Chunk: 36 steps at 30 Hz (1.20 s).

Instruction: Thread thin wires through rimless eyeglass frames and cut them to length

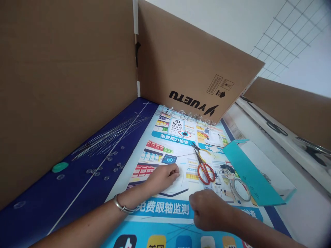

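Observation:
My left hand, with a silver bangle at its wrist, is closed low over the printed mat. My right hand makes a fist nearer to me, to the right. What either one holds, if anything, is too fine or hidden to make out. Just beyond them lie red-handled scissors, touching pliers with yellow handles. A clear, ring-shaped roll is on the mat to the right of the scissors. Thin dark wire pieces lie near the front.
Long thin rods or wires lie at left beside several clear round beads and a green disc. Small clear twisted pieces line the foot of the cardboard wall. An open turquoise box stands at right.

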### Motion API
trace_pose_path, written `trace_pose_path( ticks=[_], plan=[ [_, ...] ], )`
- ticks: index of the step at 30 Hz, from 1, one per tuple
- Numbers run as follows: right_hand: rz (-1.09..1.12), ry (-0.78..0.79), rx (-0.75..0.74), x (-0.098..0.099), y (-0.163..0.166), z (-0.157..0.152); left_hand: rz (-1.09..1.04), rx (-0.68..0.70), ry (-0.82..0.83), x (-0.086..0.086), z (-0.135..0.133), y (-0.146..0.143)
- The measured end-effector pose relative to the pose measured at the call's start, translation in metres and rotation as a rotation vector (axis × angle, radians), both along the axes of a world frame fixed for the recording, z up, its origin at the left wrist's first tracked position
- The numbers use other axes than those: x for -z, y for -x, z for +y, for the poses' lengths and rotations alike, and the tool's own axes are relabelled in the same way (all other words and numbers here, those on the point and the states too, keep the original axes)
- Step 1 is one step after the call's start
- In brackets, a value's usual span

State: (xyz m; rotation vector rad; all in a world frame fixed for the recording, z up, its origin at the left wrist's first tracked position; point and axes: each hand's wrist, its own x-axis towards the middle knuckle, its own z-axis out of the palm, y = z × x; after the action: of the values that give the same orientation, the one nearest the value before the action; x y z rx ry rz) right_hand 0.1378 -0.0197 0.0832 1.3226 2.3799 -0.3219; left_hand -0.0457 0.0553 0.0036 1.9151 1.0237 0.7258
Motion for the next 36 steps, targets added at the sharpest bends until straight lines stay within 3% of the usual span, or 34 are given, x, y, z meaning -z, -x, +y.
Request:
trace_pose_path(
  ticks=[6,12,18,24,26,32,36],
  plan=[
    [0.246,-0.033,0.217,-0.006,-0.061,0.018,0.162,0.177,-0.084,-0.008,-0.009,-0.001],
    [0.224,-0.06,0.303,0.001,-0.109,0.006,0.459,0.27,-0.219,-0.011,-0.021,-0.008],
    [0.128,-0.021,0.188,0.014,-0.114,-0.018,0.61,0.274,-0.285,-0.036,-0.033,-0.012],
    [-0.098,-0.136,-0.208,0.026,-0.106,-0.026,0.631,0.418,-0.263,-0.049,-0.049,-0.031],
    [-0.096,-0.147,-0.274,0.028,-0.107,-0.023,0.661,0.445,-0.258,-0.049,-0.054,-0.04],
    [-0.023,-0.134,-0.286,0.025,-0.117,-0.018,0.715,0.495,-0.272,-0.054,-0.069,-0.064],
    [-0.004,-0.152,-0.252,0.023,-0.125,-0.022,0.74,0.519,-0.392,-0.043,-0.074,-0.076]
  ],
)
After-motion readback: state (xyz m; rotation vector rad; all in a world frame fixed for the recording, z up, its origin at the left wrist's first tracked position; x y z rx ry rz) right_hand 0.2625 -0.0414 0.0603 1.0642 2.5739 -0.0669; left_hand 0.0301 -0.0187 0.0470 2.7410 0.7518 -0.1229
